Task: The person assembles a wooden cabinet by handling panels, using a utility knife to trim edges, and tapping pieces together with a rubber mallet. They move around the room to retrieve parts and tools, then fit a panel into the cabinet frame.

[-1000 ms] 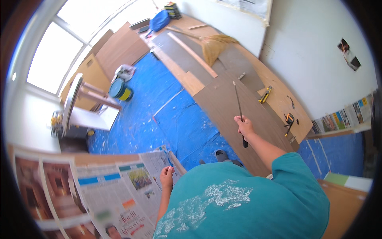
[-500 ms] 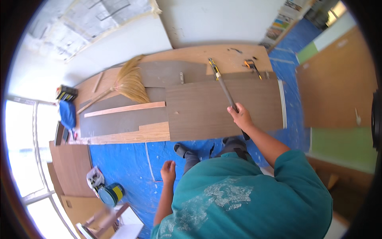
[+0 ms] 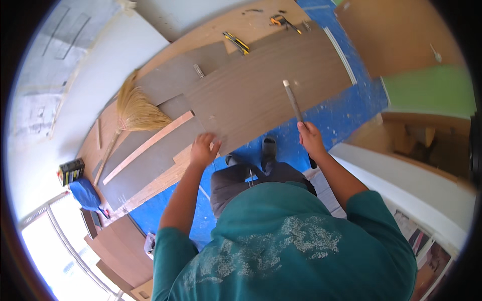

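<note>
My right hand point(image 3: 310, 136) is closed around a dark grey rod point(image 3: 292, 99) with a pale tip. The rod points away from me above the right part of a broad brown board point(image 3: 261, 85); its lower end is partly hidden by my hand. My left hand point(image 3: 203, 149) is at the near edge of the work surface, by the board's left end. Its fingers are slightly bent with the thumb apart, and nothing shows in them. Whether it touches the board I cannot tell. Beyond the board's far edge lies a yellow-and-black utility knife point(image 3: 236, 43).
A straw broom point(image 3: 143, 111) and a narrow wood strip point(image 3: 148, 145) lie on the left. An orange-and-black tool point(image 3: 280, 21) sits at the far right, and a small metal piece point(image 3: 199, 71) mid-table. Blue sheeting point(image 3: 329, 106) covers the floor. A brown panel point(image 3: 396, 35) stands right.
My left hand has risen from beside my body to the work surface's edge. The rod's tip has come away from beside the utility knife, toward me. My view has turned and shifted.
</note>
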The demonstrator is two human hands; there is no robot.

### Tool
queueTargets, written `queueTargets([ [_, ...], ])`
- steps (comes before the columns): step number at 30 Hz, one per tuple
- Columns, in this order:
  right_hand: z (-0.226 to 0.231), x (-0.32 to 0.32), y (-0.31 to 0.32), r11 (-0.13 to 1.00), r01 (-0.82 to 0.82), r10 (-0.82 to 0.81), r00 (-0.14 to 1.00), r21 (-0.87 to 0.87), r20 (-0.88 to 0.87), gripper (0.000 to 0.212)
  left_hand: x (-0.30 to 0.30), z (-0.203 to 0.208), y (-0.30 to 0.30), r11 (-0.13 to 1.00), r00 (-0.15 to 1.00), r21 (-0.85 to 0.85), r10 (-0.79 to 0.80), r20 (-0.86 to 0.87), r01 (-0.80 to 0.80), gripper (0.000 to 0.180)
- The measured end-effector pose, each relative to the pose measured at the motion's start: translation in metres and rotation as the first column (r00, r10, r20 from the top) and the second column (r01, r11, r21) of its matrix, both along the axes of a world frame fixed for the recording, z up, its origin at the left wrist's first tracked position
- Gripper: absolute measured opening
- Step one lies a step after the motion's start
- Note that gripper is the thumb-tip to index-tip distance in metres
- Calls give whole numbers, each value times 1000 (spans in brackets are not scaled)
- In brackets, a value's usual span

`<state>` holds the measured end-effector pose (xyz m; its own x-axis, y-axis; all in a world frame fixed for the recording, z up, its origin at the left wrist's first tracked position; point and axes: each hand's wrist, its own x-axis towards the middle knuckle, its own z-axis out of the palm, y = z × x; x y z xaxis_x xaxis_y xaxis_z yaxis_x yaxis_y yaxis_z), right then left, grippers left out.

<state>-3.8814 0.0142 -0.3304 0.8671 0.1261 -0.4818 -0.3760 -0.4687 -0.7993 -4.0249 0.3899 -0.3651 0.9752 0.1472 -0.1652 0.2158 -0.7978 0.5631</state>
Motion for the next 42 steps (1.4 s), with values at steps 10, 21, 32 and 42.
queueTargets([
  [10,-40,-166,53,955,282,-281,959,-92,25,45,105,-76,10,799,901,453,-433,-23,396,68],
  [21,-71,-290,143,956,286,-292,951,-65,-105,44,101,-82,13,793,899,496,-434,52,354,67],
  [32,-142,-281,179,973,224,-218,972,-60,84,46,96,-95,9,757,864,580,-474,172,300,68],
  [42,-173,-262,217,955,294,-288,950,-37,122,49,94,-107,10,808,871,499,-453,189,312,60],
])
